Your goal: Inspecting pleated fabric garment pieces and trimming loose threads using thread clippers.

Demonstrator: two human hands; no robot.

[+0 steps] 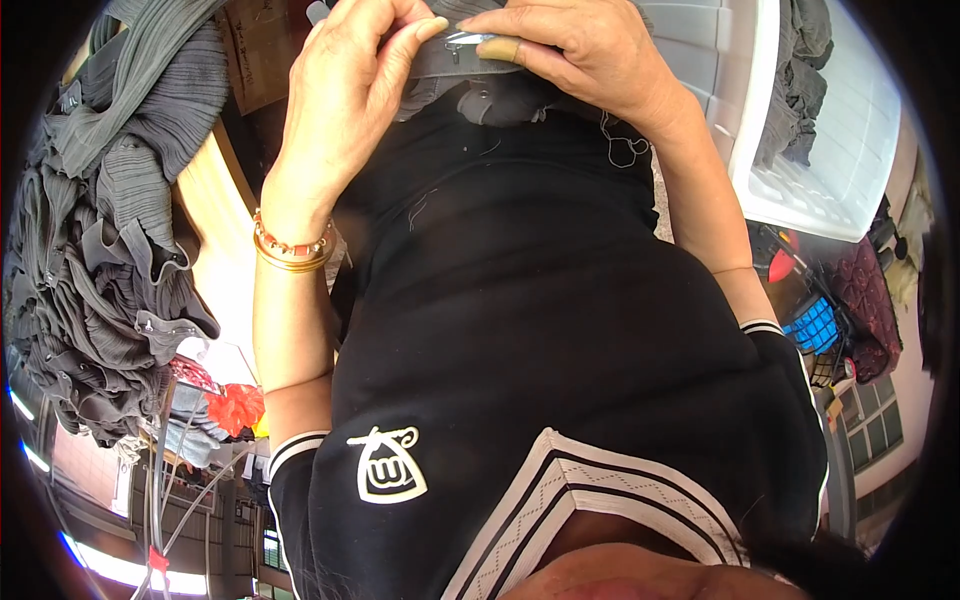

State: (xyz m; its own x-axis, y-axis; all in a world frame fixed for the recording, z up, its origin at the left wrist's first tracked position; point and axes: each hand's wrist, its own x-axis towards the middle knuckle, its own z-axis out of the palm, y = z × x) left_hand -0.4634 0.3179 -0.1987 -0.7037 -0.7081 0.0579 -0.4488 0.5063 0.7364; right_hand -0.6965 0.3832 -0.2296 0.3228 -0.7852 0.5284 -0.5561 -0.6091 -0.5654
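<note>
At the top of the head view, both my hands meet over a piece of dark grey cloth near my lap. My left hand is closed, with thumb and fingertip pinched together at the cloth; whatever is between them is too small to make out. My right hand is closed around a small pointed metal tool, whose silver tip shows beside the left fingertips. A tan finger cover sits on one right finger. Loose pale thread hangs below the right hand.
A heap of dark grey ribbed garments is piled on the left, beside a pale wooden edge. To the right stands a white plastic crate with dark grey cloth inside. A blue basket lies beyond it.
</note>
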